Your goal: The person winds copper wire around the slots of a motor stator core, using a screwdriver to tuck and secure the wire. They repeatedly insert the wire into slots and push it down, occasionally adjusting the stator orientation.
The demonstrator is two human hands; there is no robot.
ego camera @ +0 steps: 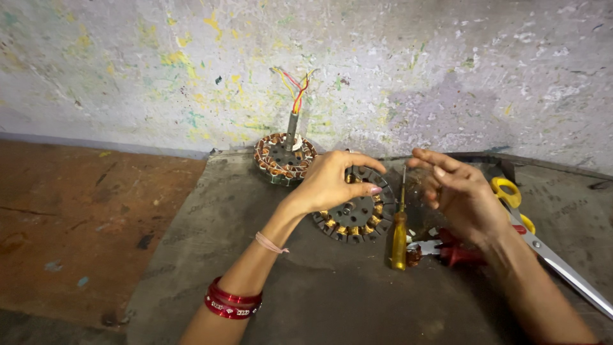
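My left hand (332,182) hovers over a round dark stator (357,214) with copper windings, fingers curled and pinched together at its top edge. Whether it grips a thin wire I cannot tell. My right hand (456,188) is raised just right of it, fingers bent and apart, nothing visible in it. A yellow-handled screwdriver (400,233) lies between the two hands, beside the stator. Red-handled pliers (447,250) lie under my right wrist.
A second stator (281,160) with an upright shaft and coloured wires stands at the back by the paint-spattered wall. Yellow-handled scissors (543,246) lie at the right. All rest on a grey mat (306,300); brown floor lies to the left.
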